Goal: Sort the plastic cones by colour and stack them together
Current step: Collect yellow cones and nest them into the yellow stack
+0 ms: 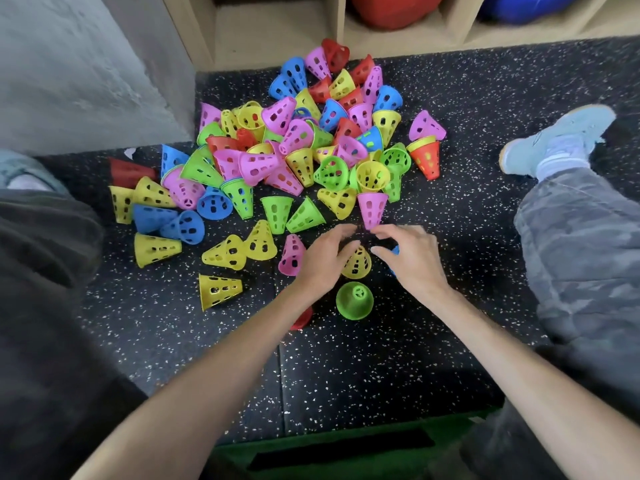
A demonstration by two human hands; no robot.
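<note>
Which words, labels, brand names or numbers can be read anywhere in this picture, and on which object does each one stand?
None: no readable text shows anywhere.
The plastic cones carry only cut-out holes, no print.
The speckled floor mat, the wooden shelf and the light blue shoe show no label or logo that can be made out.
The green box at the bottom edge shows only a dark slot.

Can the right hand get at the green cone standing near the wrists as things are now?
Probably yes. The green cone stands alone on the speckled floor, just below the right hand, with nothing on top of it. The nearest yellow cone sits apart from it, so the hand would only need to draw back.
</note>
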